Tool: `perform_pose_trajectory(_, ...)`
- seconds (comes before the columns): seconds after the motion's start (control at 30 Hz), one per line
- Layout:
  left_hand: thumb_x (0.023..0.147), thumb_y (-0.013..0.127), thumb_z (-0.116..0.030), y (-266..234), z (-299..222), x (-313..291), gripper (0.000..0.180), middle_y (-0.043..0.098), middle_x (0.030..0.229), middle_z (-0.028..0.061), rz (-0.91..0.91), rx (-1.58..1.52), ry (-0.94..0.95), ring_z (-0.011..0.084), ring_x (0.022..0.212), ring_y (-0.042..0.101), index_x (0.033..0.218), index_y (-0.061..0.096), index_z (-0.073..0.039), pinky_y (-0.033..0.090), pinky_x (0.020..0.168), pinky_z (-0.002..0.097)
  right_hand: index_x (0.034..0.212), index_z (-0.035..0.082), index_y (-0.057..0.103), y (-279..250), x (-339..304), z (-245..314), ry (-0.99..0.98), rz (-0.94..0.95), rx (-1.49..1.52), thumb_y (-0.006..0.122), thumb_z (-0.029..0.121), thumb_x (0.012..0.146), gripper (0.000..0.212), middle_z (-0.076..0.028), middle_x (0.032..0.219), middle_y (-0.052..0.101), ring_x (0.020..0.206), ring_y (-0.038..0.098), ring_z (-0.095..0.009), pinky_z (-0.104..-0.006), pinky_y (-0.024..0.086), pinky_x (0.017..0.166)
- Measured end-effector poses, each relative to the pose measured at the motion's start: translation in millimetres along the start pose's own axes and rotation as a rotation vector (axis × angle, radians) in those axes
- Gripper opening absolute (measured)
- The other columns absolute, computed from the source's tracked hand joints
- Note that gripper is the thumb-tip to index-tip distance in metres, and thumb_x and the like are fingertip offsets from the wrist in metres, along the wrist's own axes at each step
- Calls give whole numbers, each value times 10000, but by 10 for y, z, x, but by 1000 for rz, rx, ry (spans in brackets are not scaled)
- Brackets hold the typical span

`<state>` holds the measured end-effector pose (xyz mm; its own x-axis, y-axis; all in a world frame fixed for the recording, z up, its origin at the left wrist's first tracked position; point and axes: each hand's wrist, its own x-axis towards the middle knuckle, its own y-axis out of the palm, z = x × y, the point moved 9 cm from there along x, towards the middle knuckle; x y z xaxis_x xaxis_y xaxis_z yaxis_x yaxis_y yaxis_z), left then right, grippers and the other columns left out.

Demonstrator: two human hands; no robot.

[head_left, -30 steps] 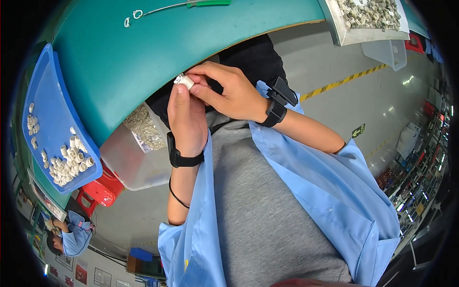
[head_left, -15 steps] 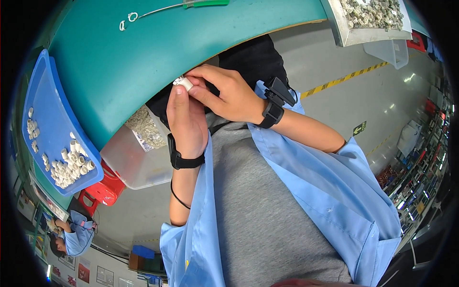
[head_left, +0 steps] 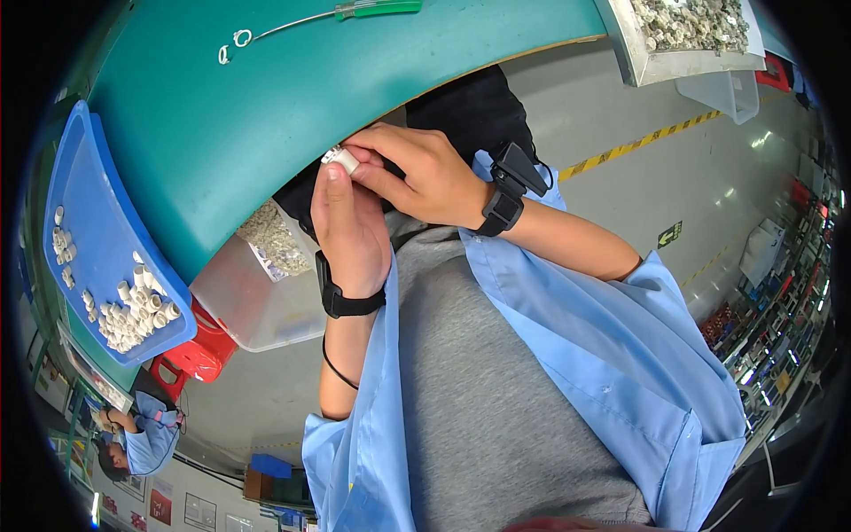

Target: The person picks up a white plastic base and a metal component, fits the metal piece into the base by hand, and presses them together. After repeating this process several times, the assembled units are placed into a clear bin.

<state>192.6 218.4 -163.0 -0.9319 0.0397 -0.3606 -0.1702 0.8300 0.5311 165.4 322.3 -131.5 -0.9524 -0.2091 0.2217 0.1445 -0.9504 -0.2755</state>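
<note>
We saw both hands meet at the near edge of the green table (head_left: 222, 133), just above the person's chest. The left hand (head_left: 350, 226) stood with its palm turned toward the camera, and its fingers were closed narrowly on a small white cylindrical part (head_left: 341, 160), the thumb pressed against the part's lower side. The right hand (head_left: 421, 173) came across from the right and lay over the top; its fingers were curled tight and touched the same part from above, so the piece was pinched between the two hands. How much of the part lay hidden under the right hand we could not tell.

Each wrist carried a black band, and the one on the right wrist bore a small black device (head_left: 514, 173).

On the left end of the table rested a blue tray (head_left: 97, 239) with a scatter of similar white cylinders (head_left: 133, 310) gathered mostly toward its near corner. Below the table edge, just left of the left hand, a clear plastic bin (head_left: 266, 293) held a heap of small pale pieces. A green-handled wire hook tool (head_left: 310, 18) lay at the far side of the table, well apart from the hands. At the upper right sat a grey tray (head_left: 638, 58) filled with small greyish parts.
</note>
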Motion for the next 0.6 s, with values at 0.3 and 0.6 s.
perform_pose_trajectory(0.3, 1074, 421, -362, 55, -7, 41, 379, 544, 1068, 50, 16, 16, 99, 148, 1009, 500, 1090, 551, -7, 402, 929, 314, 1190, 35, 643, -4, 30, -44, -5, -24, -13, 701, 118, 872, 334, -121, 937, 697, 784, 686, -285, -347, 548, 674)
perform_pose_trajectory(0.6, 1075, 411, -348, 122, -53, 30, 370, 532, 1055, 48, 9, -43, 128, 149, 994, 492, 1081, 545, -3, 398, 922, 317, 1192, 36, 642, -24, 43, 4, -75, -17, -22, 703, 124, 873, 336, -117, 942, 697, 789, 686, -280, -343, 550, 683)
